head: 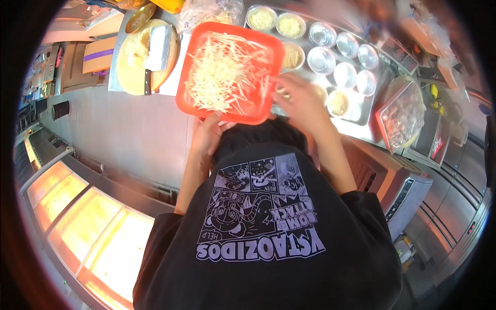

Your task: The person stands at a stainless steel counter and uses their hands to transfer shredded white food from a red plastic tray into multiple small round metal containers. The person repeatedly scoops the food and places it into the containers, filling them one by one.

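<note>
A red square plastic basket (277,42) holds a heap of pale, thin shredded strips (221,71). My left hand (212,130) grips the basket's near rim, its thumb over the edge. At the basket's right edge is my right hand (296,93), blurred; its fingers touch or nearly touch the rim, and whether they hold anything cannot be told. Several round foil cups stand on a metal tray (358,116) to the right. Some, like the foil cup at the top (261,18), contain pale shreds; others, such as the bare foil cup (321,61), show only shiny metal inside.
On the left, a cleaver (158,48) lies on a round wooden chopping board (130,73) beside a metal bowl (140,18). A clear plastic bag (211,13) lies behind the basket. Right of the tray stands a red-rimmed container (401,116) covered in plastic.
</note>
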### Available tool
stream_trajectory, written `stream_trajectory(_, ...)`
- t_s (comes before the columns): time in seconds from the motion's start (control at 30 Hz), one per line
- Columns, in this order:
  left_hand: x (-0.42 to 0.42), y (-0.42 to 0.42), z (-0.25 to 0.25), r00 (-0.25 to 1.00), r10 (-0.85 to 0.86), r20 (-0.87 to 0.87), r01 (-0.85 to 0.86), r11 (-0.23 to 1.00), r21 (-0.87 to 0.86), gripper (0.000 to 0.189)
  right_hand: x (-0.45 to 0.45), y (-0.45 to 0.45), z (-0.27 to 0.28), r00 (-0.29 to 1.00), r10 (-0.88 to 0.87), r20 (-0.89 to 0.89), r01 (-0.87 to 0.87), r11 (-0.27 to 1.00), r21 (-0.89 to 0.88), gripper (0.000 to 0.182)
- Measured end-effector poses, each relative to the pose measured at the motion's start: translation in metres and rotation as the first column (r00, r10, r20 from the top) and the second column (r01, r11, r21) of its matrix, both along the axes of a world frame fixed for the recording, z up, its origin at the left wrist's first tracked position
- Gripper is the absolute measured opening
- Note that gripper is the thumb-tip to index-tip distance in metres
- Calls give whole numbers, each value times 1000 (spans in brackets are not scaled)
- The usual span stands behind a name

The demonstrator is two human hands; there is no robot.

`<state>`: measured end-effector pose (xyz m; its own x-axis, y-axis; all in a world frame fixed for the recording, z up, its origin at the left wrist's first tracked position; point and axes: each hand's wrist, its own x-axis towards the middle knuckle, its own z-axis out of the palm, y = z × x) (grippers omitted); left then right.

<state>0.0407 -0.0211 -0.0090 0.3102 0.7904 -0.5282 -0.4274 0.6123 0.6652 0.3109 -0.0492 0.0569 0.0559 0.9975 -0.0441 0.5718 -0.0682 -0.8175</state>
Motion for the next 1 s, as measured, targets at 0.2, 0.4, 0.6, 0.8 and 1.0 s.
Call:
stream_trajectory(0.2, 0, 14, 9, 968, -217, 123, 219, 976, -8, 52, -51, 45, 1, 835, 97, 542, -120, 993, 7, 74)
stream_trajectory(0.4, -15, 24, 4, 910, -364, 199, 379, 924, -44, 54, -63, 52, -27, 850, -73, 521, 83, 997, 5, 51)
stream_trajectory(0.6, -16, 30, -9, 909, -350, 228, 377, 922, -87, 52, -49, 38, -3, 887, -351, 299, 378, 925, -36, 41)
stream_trajectory(0.8, 5, 39, -7, 889, -381, 256, 417, 903, -103, 48, -25, 37, -16, 872, -234, 430, 322, 936, -144, 42)
stream_trajectory(1.0, 38, 33, -3, 906, -331, 262, 372, 920, -123, 50, 12, 31, -23, 913, -218, 346, 279, 950, -137, 34)
